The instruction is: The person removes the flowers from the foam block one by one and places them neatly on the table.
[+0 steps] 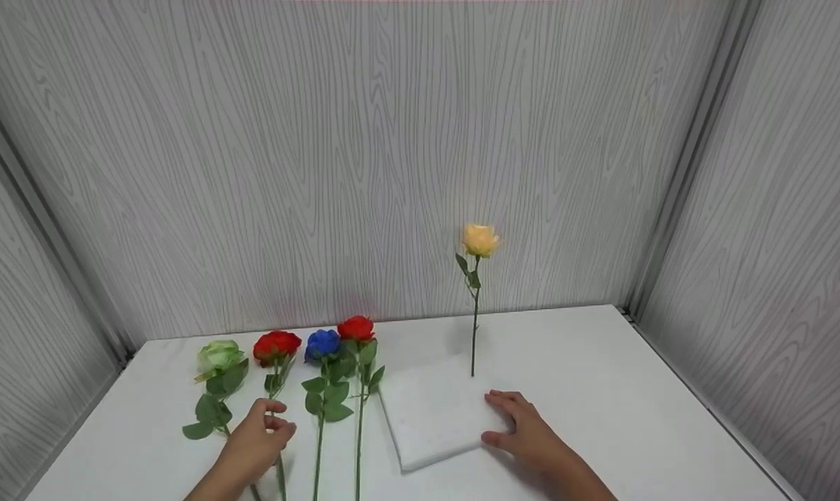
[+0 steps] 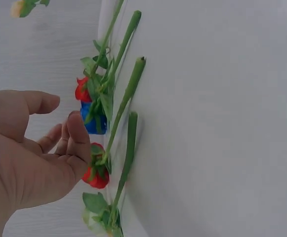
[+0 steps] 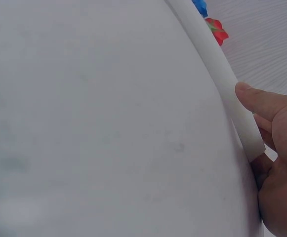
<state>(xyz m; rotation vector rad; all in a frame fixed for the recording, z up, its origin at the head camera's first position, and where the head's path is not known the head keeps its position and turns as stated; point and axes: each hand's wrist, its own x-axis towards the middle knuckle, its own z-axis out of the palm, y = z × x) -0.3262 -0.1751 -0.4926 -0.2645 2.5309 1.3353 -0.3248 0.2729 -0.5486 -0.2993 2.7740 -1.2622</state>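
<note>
My left hand (image 1: 254, 440) hovers over the stem of the left red rose (image 1: 277, 346), its fingers loosely curled and the thumb apart. Nothing is visible between them in the left wrist view. My right hand (image 1: 529, 434) holds the right side of a white foam board (image 1: 437, 421), thumb at the near corner and fingers farther along the edge. In the right wrist view, the thumb rests against the board's side (image 3: 222, 81). A yellow rose (image 1: 480, 241) stands upright at the board's far right part.
Beside the left red rose lie a pale green rose (image 1: 220, 356), a blue rose (image 1: 322, 344) and another red rose (image 1: 355, 328), stems toward me. The white table (image 1: 600, 390) is bounded by grey wood-grain panels (image 1: 364, 160) behind and at both sides.
</note>
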